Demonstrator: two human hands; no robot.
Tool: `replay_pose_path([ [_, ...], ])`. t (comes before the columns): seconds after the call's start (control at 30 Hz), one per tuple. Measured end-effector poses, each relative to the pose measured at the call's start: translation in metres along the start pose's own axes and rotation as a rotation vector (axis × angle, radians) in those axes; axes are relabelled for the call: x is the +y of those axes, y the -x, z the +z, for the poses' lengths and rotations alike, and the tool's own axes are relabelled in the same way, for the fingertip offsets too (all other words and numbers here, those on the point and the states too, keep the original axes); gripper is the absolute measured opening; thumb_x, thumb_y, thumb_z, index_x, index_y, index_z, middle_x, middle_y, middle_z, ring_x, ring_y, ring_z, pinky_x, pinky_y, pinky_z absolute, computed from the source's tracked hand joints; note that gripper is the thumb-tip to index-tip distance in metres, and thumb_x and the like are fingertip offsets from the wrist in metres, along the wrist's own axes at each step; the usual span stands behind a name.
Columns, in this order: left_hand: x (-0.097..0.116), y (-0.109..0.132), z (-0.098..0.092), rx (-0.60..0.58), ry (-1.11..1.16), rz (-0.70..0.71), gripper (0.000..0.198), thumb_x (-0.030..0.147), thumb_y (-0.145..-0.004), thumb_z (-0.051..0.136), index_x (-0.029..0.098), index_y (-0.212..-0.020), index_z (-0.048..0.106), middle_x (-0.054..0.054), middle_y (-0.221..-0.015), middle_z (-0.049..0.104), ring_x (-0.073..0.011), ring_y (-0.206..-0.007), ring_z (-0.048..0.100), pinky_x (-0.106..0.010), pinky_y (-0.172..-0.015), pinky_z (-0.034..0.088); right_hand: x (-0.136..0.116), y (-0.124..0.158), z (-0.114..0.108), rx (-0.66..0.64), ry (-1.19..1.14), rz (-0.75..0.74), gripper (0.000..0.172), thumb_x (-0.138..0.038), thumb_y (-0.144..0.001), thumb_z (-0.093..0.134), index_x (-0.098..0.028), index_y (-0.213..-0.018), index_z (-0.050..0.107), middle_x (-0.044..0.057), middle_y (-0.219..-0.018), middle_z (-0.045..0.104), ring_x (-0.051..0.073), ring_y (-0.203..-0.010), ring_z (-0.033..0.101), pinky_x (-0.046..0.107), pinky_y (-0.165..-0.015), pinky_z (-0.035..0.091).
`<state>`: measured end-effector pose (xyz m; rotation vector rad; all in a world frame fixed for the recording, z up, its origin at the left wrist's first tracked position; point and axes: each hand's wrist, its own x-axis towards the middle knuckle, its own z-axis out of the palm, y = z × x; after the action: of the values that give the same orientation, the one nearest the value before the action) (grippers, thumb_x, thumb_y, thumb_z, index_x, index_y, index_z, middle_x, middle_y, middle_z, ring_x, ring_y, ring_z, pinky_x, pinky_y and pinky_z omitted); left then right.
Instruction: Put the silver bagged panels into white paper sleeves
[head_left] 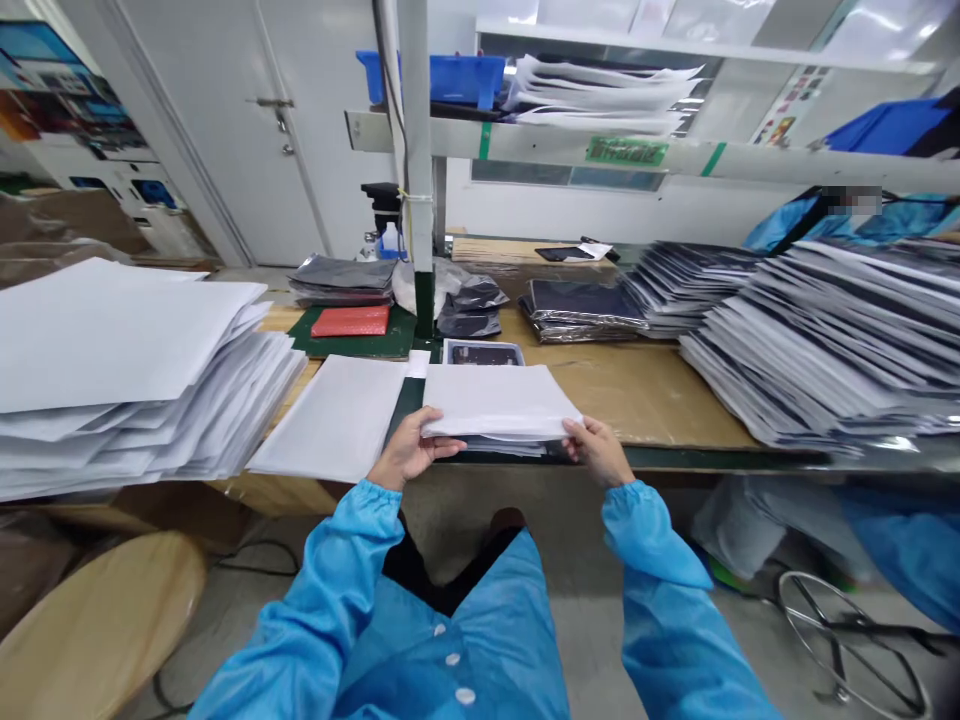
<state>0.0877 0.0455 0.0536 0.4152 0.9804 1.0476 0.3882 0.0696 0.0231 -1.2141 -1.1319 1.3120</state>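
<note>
A flat white sheet-like piece [495,395], perhaps paper or a thin sleeve, is held level at the bench's front edge. My left hand [416,447] grips its left end, thumb on top and fingers below. At the right corner, my right hand [596,447] pinches it in the same way. More white layers show just under its front edge. Left of it lies a low stack of white sheets [341,415]. Right behind it sits a small pale tray [484,354] with a dark item inside.
A tall pile of white sheets [112,350] stands on the left. Dark-and-white stacks [832,340] fill the right side. A metal post [420,150] rises from the bench behind. Beyond are a red packet [350,321] and dark packages [581,305]. A round wooden stool [105,620] is lower left.
</note>
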Motion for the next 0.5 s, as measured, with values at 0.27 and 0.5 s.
replay_pose_path([
  [0.27, -0.022, 0.03, 0.001, -0.038, 0.059, 0.313, 0.029, 0.026, -0.085, 0.067, 0.005, -0.104, 0.063, -0.016, -0.081, 0.075, -0.0177, -0.06, 0.071, -0.022, -0.056, 0.058, 0.014, -0.033, -0.014, 0.356, 0.256, -0.3, 0.058, -0.078, -0.063, 0.066, -0.021, -0.058, 0.056, -0.002, -0.043, 0.051, 0.012, -0.037, 0.043, 0.025, -0.036, 0.034],
  [0.5, -0.014, 0.051, -0.044, 0.278, 0.189, 0.668, 0.04, 0.033, -0.073, 0.079, 0.011, -0.103, 0.064, -0.011, -0.09, 0.075, -0.015, -0.06, 0.07, -0.022, -0.056, 0.056, 0.029, -0.039, -0.025, 0.471, 0.601, -0.317, 0.053, -0.073, -0.067, 0.057, -0.021, -0.062, 0.062, 0.005, -0.053, 0.062, 0.023, -0.053, 0.059, 0.034, -0.052, 0.045],
])
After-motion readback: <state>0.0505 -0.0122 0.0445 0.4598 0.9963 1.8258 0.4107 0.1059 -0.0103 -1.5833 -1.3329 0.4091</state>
